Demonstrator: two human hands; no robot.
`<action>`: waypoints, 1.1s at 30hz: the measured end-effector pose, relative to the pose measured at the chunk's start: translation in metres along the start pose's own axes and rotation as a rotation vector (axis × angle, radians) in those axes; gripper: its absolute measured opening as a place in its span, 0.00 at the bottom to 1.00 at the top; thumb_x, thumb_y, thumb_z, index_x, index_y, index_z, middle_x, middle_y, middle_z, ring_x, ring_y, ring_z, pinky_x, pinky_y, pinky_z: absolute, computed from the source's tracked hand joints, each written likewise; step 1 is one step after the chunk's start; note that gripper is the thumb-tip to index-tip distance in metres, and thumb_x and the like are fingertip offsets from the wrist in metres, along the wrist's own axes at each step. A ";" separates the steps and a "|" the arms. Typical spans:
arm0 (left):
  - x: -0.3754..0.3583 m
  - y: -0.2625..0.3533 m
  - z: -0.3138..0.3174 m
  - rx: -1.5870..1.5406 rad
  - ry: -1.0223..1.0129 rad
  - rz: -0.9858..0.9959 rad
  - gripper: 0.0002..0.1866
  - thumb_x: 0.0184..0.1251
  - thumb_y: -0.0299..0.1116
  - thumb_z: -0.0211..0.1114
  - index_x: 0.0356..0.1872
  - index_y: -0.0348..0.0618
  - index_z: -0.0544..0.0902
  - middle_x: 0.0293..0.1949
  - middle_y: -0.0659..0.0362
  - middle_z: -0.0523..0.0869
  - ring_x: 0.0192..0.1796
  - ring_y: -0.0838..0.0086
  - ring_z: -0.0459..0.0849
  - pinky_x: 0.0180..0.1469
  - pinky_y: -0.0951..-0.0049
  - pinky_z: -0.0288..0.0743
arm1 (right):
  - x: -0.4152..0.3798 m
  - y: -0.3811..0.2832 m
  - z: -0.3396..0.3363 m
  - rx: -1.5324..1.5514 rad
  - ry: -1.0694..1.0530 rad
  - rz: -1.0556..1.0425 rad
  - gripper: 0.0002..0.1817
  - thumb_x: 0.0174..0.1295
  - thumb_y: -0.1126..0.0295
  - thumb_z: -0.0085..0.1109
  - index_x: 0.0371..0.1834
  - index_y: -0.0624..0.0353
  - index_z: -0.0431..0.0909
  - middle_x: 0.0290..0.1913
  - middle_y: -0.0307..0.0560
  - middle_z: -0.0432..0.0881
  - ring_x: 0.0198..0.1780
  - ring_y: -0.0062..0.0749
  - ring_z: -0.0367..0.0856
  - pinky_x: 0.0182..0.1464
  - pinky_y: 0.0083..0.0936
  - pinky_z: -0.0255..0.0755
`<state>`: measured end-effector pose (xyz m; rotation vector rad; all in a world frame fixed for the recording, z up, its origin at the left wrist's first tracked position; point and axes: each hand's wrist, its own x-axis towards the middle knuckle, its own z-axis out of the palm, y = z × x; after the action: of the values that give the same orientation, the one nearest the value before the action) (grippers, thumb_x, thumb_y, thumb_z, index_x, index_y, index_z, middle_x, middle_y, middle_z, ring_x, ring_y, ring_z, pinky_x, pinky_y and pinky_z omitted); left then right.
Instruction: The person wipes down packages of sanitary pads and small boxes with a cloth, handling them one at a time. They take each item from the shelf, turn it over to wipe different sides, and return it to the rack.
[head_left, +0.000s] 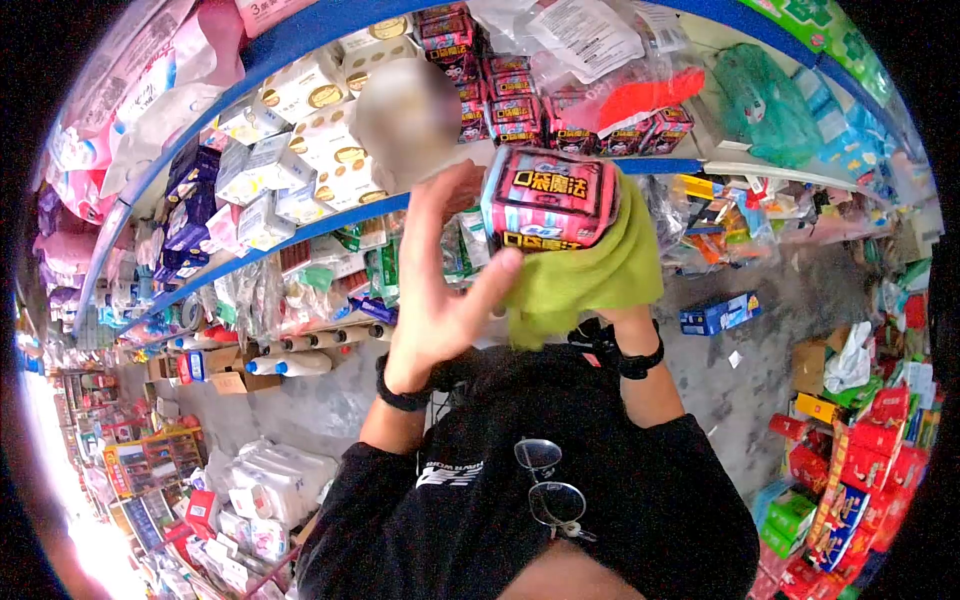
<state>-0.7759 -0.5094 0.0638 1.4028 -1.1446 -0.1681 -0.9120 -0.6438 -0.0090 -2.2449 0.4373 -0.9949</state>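
A pink-and-black wrapped pack (pixel 552 195) with yellow Chinese lettering is held up in front of the shelf. My left hand (pixel 440 290) is at its left end, with the thumb tip against the lower front edge and the fingers reaching toward the far side, where the pack partly hides them. A lime-green cloth (pixel 590 275) is draped over my right hand (pixel 628 322) and presses around the pack's right side and underside. The cloth covers the fingers of that hand.
Similar pink-and-black packs (pixel 515 110) are stacked on the blue-edged shelf (pixel 680 166). White boxes (pixel 325 145) stand left of them. A plastic bag with a red patch (pixel 650 100) lies to their right. A blue box (pixel 720 314) is on the floor, and red cartons (pixel 885 450) are piled at right.
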 end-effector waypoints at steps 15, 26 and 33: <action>-0.010 -0.010 -0.001 -0.619 -0.002 -0.459 0.16 0.68 0.32 0.50 0.55 0.40 0.65 0.44 0.57 0.78 0.48 0.77 0.75 0.50 0.78 0.68 | -0.036 0.013 0.028 0.840 -0.136 0.409 0.37 0.51 0.53 0.61 0.63 0.54 0.60 0.63 0.50 0.63 0.63 0.45 0.60 0.65 0.42 0.52; -0.019 -0.034 -0.006 -0.252 -0.078 -0.139 0.33 0.62 0.55 0.53 0.52 0.30 0.71 0.51 0.49 0.75 0.54 0.66 0.72 0.59 0.69 0.60 | -0.045 0.031 0.040 0.502 -0.454 -0.031 0.31 0.52 0.61 0.64 0.59 0.56 0.64 0.58 0.45 0.69 0.56 0.32 0.69 0.59 0.33 0.63; -0.033 -0.045 -0.006 -0.541 -0.128 -0.305 0.50 0.49 0.57 0.67 0.64 0.35 0.51 0.59 0.53 0.65 0.60 0.69 0.66 0.62 0.68 0.59 | -0.049 0.019 0.048 0.928 -0.065 0.513 0.21 0.56 0.67 0.60 0.54 0.57 0.70 0.50 0.44 0.76 0.50 0.32 0.75 0.52 0.31 0.70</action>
<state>-0.7648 -0.4940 0.0107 1.0786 -0.8896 -0.7377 -0.9087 -0.6118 -0.0727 -1.2377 0.3823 -0.6452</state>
